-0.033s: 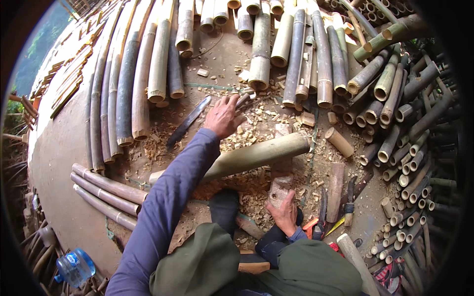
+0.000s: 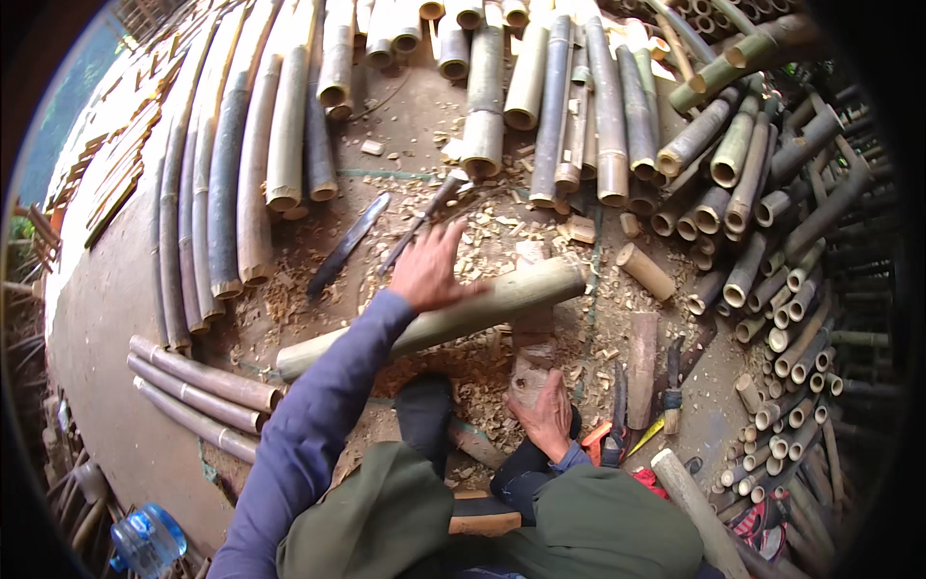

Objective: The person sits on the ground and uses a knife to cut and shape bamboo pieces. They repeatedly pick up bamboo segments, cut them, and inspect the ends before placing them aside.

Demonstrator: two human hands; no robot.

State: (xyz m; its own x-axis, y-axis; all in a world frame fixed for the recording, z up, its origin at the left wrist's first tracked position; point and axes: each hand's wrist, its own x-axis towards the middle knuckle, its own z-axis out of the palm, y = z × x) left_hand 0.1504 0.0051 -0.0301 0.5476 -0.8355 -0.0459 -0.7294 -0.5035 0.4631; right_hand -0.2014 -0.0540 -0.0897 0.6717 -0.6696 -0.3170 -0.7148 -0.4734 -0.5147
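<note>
A green bamboo pole [image 2: 453, 317] lies across mid-frame on a wood block [image 2: 532, 359], the left hand [image 2: 431, 270] resting open-fingered above it near a long knife [image 2: 421, 224], the right hand [image 2: 546, 417] gripping the block (shavings everywhere).

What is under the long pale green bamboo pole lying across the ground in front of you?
The long pale green bamboo pole rests on a short wooden block, gripped by the right hand. Wood chips lie beneath. The left hand covers part of the pole.
</note>
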